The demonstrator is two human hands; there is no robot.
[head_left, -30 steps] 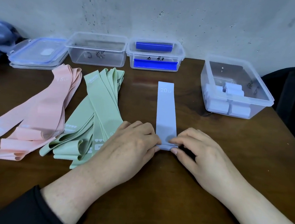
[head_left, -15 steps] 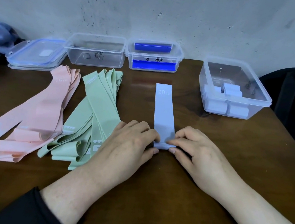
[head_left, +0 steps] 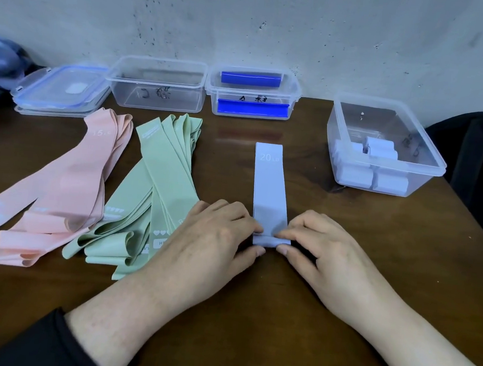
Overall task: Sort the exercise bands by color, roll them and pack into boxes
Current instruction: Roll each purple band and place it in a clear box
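Fingertips of both hands pinch the near end of a pale lavender band (head_left: 269, 191), where a short fold is turned over on itself: the left hand (head_left: 215, 239) grips it from the left with curled fingers and thumb, the right hand (head_left: 325, 248) from the right in the same way. Its remaining length lies flat on the brown table (head_left: 252, 315), running straight away toward the far edge, with "20 LB" printed near its far end. Just left of the left hand lies a fanned pile of green bands (head_left: 158, 187), and beyond it, toward the left edge, a pile of pink bands (head_left: 67, 185). Along the far edge stand a clear box (head_left: 158, 88), a second clear box holding blue strips (head_left: 252, 94), and stacked lids (head_left: 61, 91) near the far left corner. Toward the right edge sits a clear box with rolled pale bands (head_left: 383, 154) inside.
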